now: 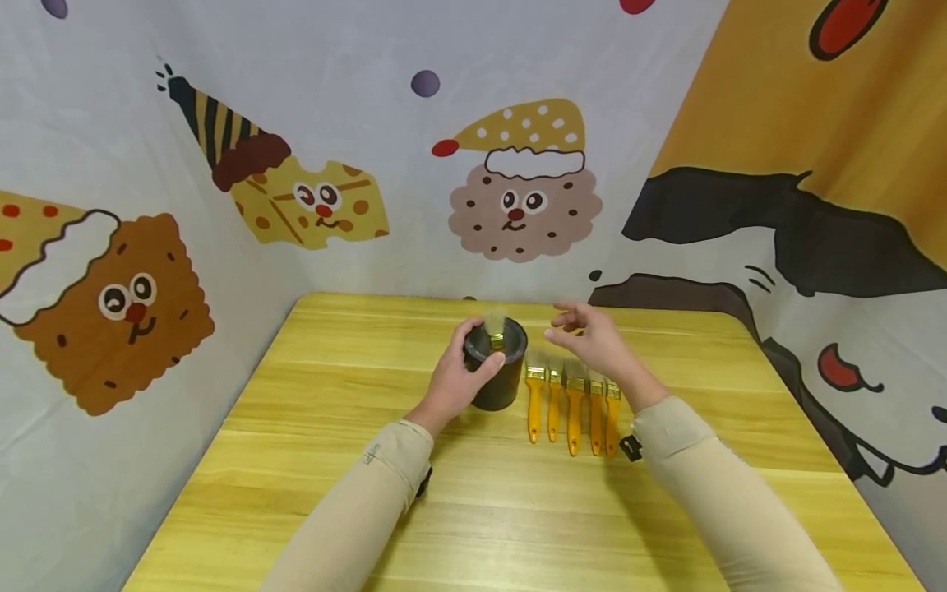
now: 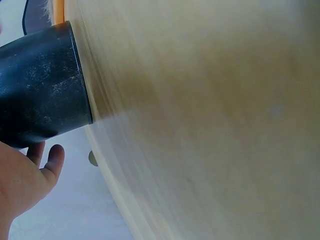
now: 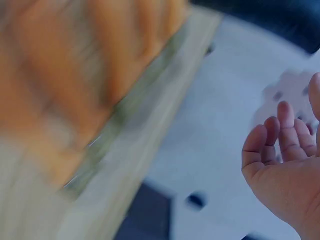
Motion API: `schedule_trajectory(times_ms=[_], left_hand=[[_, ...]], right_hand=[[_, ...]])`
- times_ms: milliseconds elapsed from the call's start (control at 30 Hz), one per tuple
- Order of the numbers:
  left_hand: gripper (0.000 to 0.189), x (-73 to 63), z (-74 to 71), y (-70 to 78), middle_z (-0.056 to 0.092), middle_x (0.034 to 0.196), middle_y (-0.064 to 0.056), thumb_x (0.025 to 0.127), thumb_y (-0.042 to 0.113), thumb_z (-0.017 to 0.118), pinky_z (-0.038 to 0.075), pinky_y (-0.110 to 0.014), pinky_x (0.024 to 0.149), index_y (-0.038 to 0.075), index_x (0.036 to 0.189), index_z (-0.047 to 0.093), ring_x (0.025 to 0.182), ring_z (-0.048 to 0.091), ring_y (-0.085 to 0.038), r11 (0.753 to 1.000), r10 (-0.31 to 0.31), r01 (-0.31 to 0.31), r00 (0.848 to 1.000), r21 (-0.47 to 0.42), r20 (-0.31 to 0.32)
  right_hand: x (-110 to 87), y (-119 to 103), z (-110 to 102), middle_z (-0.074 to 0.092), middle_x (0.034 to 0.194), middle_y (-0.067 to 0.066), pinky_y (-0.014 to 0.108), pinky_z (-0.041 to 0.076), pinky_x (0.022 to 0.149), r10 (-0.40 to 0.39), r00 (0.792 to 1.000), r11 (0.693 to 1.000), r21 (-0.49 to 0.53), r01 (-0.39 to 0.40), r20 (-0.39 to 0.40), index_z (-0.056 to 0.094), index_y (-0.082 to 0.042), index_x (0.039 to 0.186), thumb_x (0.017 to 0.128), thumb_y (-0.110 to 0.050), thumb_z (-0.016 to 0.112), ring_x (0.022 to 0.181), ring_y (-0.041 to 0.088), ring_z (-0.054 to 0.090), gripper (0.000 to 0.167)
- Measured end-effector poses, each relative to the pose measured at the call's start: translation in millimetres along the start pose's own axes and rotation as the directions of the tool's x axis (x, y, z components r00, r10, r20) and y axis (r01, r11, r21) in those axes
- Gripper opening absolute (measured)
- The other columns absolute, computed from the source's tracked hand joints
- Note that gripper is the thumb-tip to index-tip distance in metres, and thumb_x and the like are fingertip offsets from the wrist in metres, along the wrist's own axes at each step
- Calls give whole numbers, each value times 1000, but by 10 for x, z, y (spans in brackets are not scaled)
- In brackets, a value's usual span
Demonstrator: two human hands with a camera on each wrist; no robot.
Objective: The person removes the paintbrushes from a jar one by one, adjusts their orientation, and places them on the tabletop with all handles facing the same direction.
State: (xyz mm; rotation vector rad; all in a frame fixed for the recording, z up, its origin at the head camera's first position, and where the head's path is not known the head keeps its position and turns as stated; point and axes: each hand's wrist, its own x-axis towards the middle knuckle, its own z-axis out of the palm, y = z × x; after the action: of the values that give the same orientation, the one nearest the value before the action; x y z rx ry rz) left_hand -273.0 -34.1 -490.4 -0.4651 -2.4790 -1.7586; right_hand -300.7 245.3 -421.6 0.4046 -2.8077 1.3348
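Note:
My left hand (image 1: 460, 374) holds a black cylindrical cup (image 1: 497, 386) from its left side, thumb at the near rim. The cup stands upright on the table, and its dark wall (image 2: 42, 85) fills the left of the left wrist view. Inside it is a paintbrush (image 1: 496, 339), pale bristles up and gold ferrule showing; its handle is hidden. Right of the cup, several paintbrushes with orange-yellow handles, such as the middle paintbrush (image 1: 575, 411), lie side by side, bristles away from me. Above their bristle ends hovers my right hand (image 1: 595, 339), fingers loosely bent and holding nothing.
The wood-grain table (image 1: 473, 510) ends at a far edge just beyond the cup. A white cloth backdrop (image 1: 370, 74) with cartoon prints surrounds it at the back and sides. Black wrist straps (image 1: 630, 448) sit at both cuffs.

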Motion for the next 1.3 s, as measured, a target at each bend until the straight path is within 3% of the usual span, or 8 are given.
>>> schedule_trajectory(times_ms=[133, 267, 433, 600, 967, 1200, 1300], left_hand=[[73, 1, 10, 2, 52, 159, -7, 99, 64, 67, 50, -57, 114, 50, 160, 30, 138, 59, -30, 1000, 0, 0, 1000, -5, 4], [74, -5, 21, -2, 52, 159, -8, 99, 66, 66, 51, -58, 112, 49, 161, 30, 137, 60, -31, 1000, 3, -3, 1000, -8, 13], [75, -5, 24, -4, 50, 161, -7, 99, 67, 64, 50, -59, 113, 48, 162, 29, 142, 57, -30, 1000, 0, 1, 1000, -6, 16], [79, -4, 15, 1, 45, 166, -6, 99, 68, 64, 48, -59, 116, 45, 164, 27, 147, 53, -31, 1000, -14, 14, 1000, -3, 23], [84, 0, -4, -24, 37, 172, -5, 98, 70, 63, 44, -60, 121, 43, 167, 23, 154, 46, -31, 1000, -25, 25, 999, -4, 25], [88, 5, -18, -40, 41, 169, -5, 100, 67, 63, 45, -59, 119, 32, 170, 24, 151, 49, -30, 1000, -7, 8, 1000, -14, 27], [88, 7, -22, -46, 41, 169, -4, 100, 67, 64, 45, -58, 120, 33, 170, 23, 151, 49, -29, 1000, -3, 4, 1000, -18, 25]], right_hand=[[80, -344, 233, 77, 124, 8, 40, 56, 86, -74, 997, 997, -13, 75, 27, 58, -15, 152, 102, -33, 77, 107, 27, 67, 56], [138, -548, 416, 80, 119, 4, 36, 56, 77, -98, 994, 986, -130, 104, 51, 59, -14, 151, 101, -30, 77, 95, 22, 67, 55], [158, -725, 562, 81, 119, 6, 43, 64, 86, -81, 996, 956, -278, 90, 44, 51, -11, 158, 97, -29, 82, 101, 25, 76, 70], [170, -812, 644, 81, 121, 7, 48, 63, 93, -67, 997, 916, -393, 74, 30, 45, -13, 162, 96, -33, 83, 106, 28, 77, 79], [199, -829, 730, 79, 127, 8, 51, 60, 99, -19, 1000, 919, -393, 27, 25, 46, -15, 162, 97, -35, 83, 114, 30, 74, 78], [212, -818, 759, 79, 126, 8, 51, 60, 99, -23, 1000, 920, -390, 29, 22, 49, -17, 161, 96, -34, 83, 112, 29, 75, 76], [216, -820, 763, 80, 124, 5, 51, 60, 99, -27, 999, 921, -389, 33, 21, 49, -17, 160, 95, -35, 84, 112, 29, 75, 76]])
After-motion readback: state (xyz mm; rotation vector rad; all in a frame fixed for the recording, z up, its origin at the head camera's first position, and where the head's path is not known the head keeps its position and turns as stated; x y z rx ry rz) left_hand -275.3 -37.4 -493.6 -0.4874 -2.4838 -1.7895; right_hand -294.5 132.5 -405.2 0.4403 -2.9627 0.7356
